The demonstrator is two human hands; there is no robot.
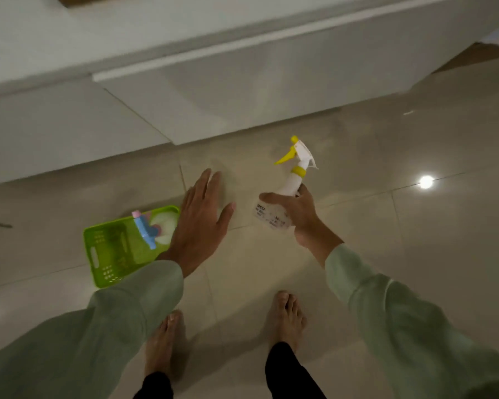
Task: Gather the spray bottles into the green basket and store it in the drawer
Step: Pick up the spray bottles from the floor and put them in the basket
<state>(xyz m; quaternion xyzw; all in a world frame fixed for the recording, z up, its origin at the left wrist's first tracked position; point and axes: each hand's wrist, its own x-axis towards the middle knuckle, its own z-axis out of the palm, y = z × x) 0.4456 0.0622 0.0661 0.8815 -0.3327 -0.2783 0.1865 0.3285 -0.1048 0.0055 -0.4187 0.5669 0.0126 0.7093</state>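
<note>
A green plastic basket lies on the tiled floor at the left. Inside it rests a white spray bottle with a blue and pink trigger head. My left hand hovers flat and open just right of the basket, covering its right corner, and holds nothing. My right hand grips the body of a clear and white spray bottle with a yellow trigger, held upright above the floor to the right of the basket.
A white cabinet with drawer fronts runs across the top of the view, one front standing slightly forward. My bare feet stand on the glossy tiles below the hands. A ceiling light glares on the floor at the right.
</note>
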